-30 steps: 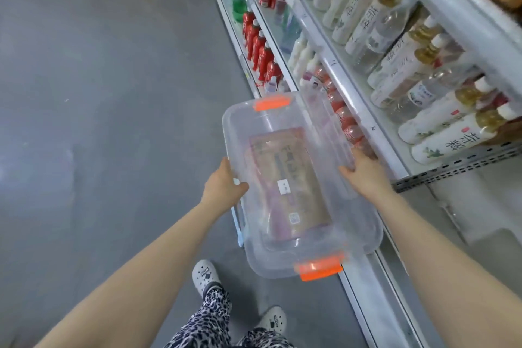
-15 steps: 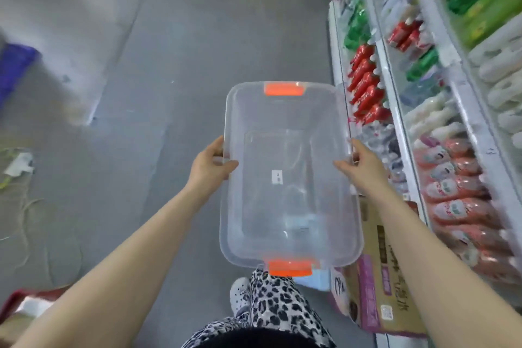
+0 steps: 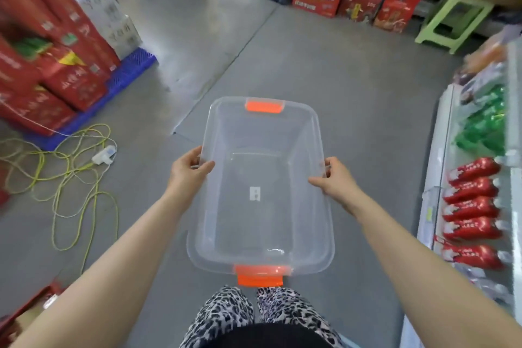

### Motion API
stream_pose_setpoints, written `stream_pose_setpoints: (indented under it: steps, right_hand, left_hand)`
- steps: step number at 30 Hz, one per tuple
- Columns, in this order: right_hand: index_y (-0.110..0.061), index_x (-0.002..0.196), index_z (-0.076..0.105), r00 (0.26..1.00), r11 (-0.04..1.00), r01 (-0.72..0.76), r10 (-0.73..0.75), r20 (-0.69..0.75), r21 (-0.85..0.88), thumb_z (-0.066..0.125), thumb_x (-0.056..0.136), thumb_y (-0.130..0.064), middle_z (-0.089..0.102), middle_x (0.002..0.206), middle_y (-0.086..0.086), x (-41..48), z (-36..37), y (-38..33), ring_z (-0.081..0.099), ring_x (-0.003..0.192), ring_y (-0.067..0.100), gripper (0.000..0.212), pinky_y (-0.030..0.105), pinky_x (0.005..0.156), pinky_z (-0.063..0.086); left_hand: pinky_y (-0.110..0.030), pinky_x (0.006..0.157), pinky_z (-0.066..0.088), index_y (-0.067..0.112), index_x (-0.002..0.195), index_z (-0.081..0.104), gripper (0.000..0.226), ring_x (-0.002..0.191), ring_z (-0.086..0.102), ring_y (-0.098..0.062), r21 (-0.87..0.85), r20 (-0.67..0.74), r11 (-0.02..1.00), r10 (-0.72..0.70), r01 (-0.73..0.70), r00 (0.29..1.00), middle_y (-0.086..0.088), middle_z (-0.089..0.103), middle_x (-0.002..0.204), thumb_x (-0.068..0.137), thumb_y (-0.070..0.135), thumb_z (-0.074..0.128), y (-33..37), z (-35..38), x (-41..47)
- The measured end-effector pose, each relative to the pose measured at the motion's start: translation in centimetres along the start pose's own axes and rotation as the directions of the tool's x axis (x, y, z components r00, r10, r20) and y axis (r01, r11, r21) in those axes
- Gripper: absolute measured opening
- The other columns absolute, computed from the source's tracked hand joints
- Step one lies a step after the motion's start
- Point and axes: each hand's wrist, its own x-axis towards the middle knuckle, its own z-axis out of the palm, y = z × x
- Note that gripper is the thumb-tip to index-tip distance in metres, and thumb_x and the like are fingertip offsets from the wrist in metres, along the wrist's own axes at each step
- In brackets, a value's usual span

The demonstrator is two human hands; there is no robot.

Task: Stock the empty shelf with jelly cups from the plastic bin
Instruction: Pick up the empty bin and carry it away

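Bin: the clear rectangular plastic bin with orange end latches (image 3: 262, 223) is being carried in front of the person's body, above the grey concrete floor (image 3: 282, 59), with its long axis pointing away. No jelly cups are showing inside, only a small white label on the base.
Left hand: the left hand (image 3: 189, 171) is gripping the left long rim near its middle, with the fingers and thumb curled round the edge.
Right hand: the right hand (image 3: 333, 179) is gripping the opposite rim in the same way.
Step in hand: judging by the bare bin, it is being carried off, probably for refilling or putting away.
Technique: the opposed grips are holding the bin level. A light clasp should suffice, since the bin is probably carrying no load.
Hazard: a loose yellow cable (image 3: 70, 178) and a white power strip (image 3: 104, 154) are lying on the floor to the left. Walking mid-aisle would be avoiding them.
Shelf: the white shelving unit (image 3: 435, 178) on the right is displaying red packs (image 3: 470, 207). The shelf being stocked cannot be identified.
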Motion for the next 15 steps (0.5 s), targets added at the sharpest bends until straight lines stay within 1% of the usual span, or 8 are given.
stream_pose_setpoints:
  steps: [2,5,8,10,12,15]
  right_hand:
    - [-0.008,0.115,0.050,0.999,0.998,0.043,-0.043,0.021,-0.041,0.072,0.082,-0.009,0.049,0.074,0.005,4.7,0.3,-3.9,0.047,0.064,0.018,0.040,0.030,0.060,0.041]
    - [-0.010,0.116,0.051,0.993,0.985,0.111,-0.104,0.055,-0.130,0.072,0.081,-0.012,0.056,0.082,0.009,11.1,1.8,-9.7,0.053,0.071,0.021,0.041,0.039,0.067,0.048]
    - [-0.013,0.115,0.052,0.980,0.959,0.195,-0.185,0.067,-0.207,0.072,0.079,-0.014,0.061,0.082,0.009,18.2,3.9,-15.4,0.058,0.072,0.023,0.041,0.045,0.075,0.053]
    - [-0.014,0.115,0.054,0.969,0.935,0.246,-0.236,0.073,-0.256,0.072,0.078,-0.015,0.067,0.088,0.012,23.0,5.7,-19.4,0.063,0.079,0.028,0.041,0.045,0.078,0.053]
    - [-0.014,0.115,0.055,0.959,0.916,0.282,-0.274,0.068,-0.285,0.072,0.078,-0.015,0.068,0.092,0.013,27.4,7.6,-23.7,0.065,0.084,0.029,0.041,0.042,0.079,0.053]
    - [-0.013,0.118,0.054,0.950,0.895,0.309,-0.304,0.067,-0.322,0.070,0.080,-0.014,0.064,0.086,0.008,32.5,10.3,-30.8,0.061,0.080,0.025,0.041,0.037,0.076,0.049]
  left_hand:
    - [-0.010,0.048,0.034,0.026,0.118,0.065,0.038,0.045,0.040,0.001,0.007,-0.046,1.000,-0.002,0.002,0.999,0.005,0.047,0.069,0.088,0.003,0.063,0.9,-1.1,3.9]
    - [-0.009,0.048,0.036,0.022,0.119,0.066,0.036,0.045,0.042,0.001,0.001,-0.114,1.000,-0.003,0.003,0.994,0.006,0.048,0.069,0.087,0.005,0.065,2.0,-3.1,9.3]
    - [-0.010,0.050,0.037,0.021,0.125,0.065,0.041,0.048,0.043,0.002,-0.041,-0.175,0.999,-0.016,0.009,0.985,0.013,0.048,0.064,0.087,0.006,0.066,2.7,-5.3,15.9]
    - [-0.010,0.050,0.038,0.021,0.126,0.063,0.043,0.048,0.044,0.002,-0.066,-0.205,0.998,-0.009,-0.005,0.979,0.018,0.050,0.057,0.087,0.004,0.065,3.3,-6.9,20.8]
    - [-0.010,0.050,0.038,0.019,0.127,0.063,0.043,0.049,0.045,0.003,-0.098,-0.222,0.995,-0.002,-0.020,0.975,0.018,0.053,0.060,0.087,0.003,0.065,4.5,-8.8,25.8]
    - [-0.011,0.051,0.039,0.019,0.128,0.062,0.045,0.054,0.046,0.000,-0.088,-0.230,0.996,-0.006,-0.015,0.973,0.003,0.058,0.075,0.086,0.004,0.065,6.9,-12.2,33.1]
